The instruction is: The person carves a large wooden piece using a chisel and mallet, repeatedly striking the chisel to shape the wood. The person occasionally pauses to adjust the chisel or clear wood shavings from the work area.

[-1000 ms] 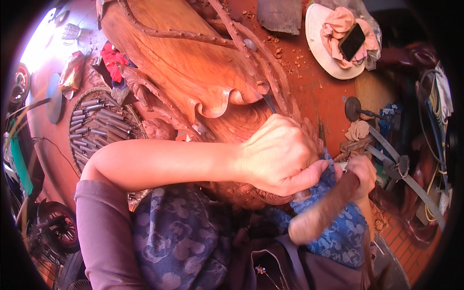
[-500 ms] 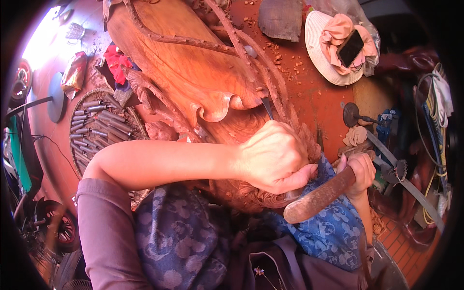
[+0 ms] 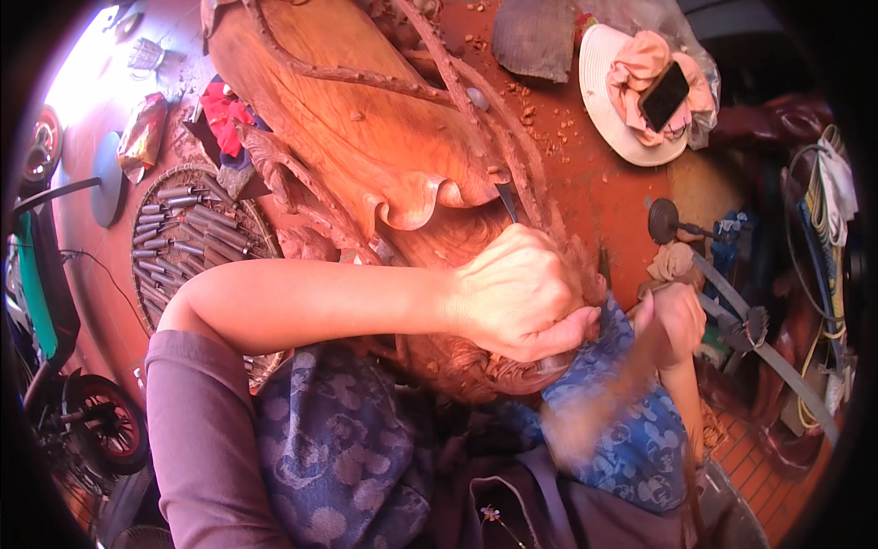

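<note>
My left hand (image 3: 521, 293) is closed around a carving chisel. The dark blade of the chisel (image 3: 508, 203) sticks out above the fist, against the carved wood. Below my thumb the butt of its handle shows. In my right hand (image 3: 675, 320) is a wooden mallet (image 3: 599, 407), a plain club shape smeared by motion, its thick end hanging lower left of the fist, apart from the chisel. The large reddish-brown wood carving (image 3: 338, 119) has a smooth broad face, a wavy curled lip and branch-like stems along its sides. Its near end lies between my knees, partly hidden under my left arm.
A round woven tray (image 3: 270, 240) with several chisels and gouges (image 3: 197, 233) sits at left. A pale hat (image 3: 604, 101) with a phone (image 3: 664, 96) on its cloth lies at far right. Wood chips (image 3: 540, 123) are scattered on the red floor. Straps and a metal bar (image 3: 777, 361) stand right.
The mallet has swung downward, its thick end now lower and blurred. My right hand has shifted slightly up and left. My left hand and chisel have hardly moved.
</note>
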{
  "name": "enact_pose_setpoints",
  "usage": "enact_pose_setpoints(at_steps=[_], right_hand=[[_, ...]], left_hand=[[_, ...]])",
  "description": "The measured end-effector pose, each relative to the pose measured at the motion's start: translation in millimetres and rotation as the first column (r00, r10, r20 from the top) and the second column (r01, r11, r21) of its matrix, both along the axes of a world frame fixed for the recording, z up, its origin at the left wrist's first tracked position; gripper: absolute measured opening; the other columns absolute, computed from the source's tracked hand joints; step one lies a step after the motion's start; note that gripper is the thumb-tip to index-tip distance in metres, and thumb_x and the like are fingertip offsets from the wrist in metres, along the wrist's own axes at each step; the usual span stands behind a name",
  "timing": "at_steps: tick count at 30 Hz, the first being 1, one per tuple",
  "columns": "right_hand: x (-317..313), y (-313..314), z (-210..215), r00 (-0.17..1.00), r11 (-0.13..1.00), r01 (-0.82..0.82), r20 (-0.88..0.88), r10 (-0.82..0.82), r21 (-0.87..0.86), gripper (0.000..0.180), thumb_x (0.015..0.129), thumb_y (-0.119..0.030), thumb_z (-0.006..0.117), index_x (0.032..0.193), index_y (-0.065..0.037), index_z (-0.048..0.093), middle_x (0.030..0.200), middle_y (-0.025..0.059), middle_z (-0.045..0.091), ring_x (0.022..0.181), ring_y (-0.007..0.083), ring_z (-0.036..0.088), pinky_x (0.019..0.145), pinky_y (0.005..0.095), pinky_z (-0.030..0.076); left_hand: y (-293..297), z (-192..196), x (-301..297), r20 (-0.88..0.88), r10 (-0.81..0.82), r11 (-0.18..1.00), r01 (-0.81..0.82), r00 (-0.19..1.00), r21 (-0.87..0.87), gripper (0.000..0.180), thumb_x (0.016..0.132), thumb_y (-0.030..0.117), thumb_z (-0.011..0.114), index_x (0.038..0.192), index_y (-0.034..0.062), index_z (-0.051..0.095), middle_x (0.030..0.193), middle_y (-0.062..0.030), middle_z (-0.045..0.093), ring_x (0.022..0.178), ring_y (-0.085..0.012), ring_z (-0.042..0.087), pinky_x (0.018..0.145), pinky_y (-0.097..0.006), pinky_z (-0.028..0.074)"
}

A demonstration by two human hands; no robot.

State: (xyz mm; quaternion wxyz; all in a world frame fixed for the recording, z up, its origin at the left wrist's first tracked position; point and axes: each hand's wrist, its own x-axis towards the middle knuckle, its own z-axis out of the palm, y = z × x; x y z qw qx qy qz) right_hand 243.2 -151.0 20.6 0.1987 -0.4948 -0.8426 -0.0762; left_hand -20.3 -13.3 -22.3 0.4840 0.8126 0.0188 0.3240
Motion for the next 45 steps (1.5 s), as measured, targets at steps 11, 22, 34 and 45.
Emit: enact_pose_setpoints(at_steps=[11,22,34,45], right_hand=[[-3.6,-2.3,9.6,0.998,0.997,0.05,-0.03,-0.052,-0.064,0.038,0.069,0.008,0.077,0.096,-0.004,0.053,0.081,0.0126,0.062,0.068,0.0283,0.063,0.062,0.044,0.056],[-4.0,2.4,-9.5,0.939,0.988,-0.151,-0.307,0.152,0.028,0.033,0.074,0.004,0.079,0.094,-0.002,0.053,0.075,0.0106,0.059,0.066,0.0311,0.062,0.061,0.0442,0.054],[-5.5,4.7,2.5,0.991,0.992,-0.003,-0.131,-0.014,-0.127,0.031,0.072,0.004,0.078,0.09,-0.003,0.052,0.074,0.0118,0.058,0.061,0.0306,0.06,0.057,0.0404,0.051],[-22.4,6.4,15.3,0.977,0.968,-0.054,-0.213,0.0,-0.246,0.031,0.075,-0.001,0.08,0.089,-0.003,0.052,0.069,0.01,0.056,0.058,0.0289,0.059,0.054,0.0384,0.047]], left_hand=[[1.8,-3.8,3.0,-0.027,0.023,0.999,-0.023,0.999,0.022,0.04,0.088,0.017,0.059,0.052,0.0056,0.045,0.056,-0.0118,0.049,0.052,-0.037,0.051,0.051,-0.045,0.042],[2.5,-8.6,0.3,-0.044,0.036,0.998,-0.034,0.998,0.043,0.04,0.089,0.016,0.057,0.052,0.0051,0.045,0.055,-0.012,0.049,0.052,-0.0369,0.052,0.051,-0.046,0.041],[4.0,-5.6,-0.6,-0.005,0.055,0.998,-0.055,0.998,0.039,0.039,0.085,0.017,0.06,0.05,0.006,0.046,0.051,-0.0119,0.049,0.048,-0.0363,0.051,0.048,-0.045,0.041],[-11.4,6.9,-2.4,0.036,0.006,1.0,-0.006,0.999,0.007,0.034,0.086,0.02,0.059,0.056,0.005,0.053,0.058,-0.0122,0.054,0.052,-0.0348,0.054,0.05,-0.044,0.042]])
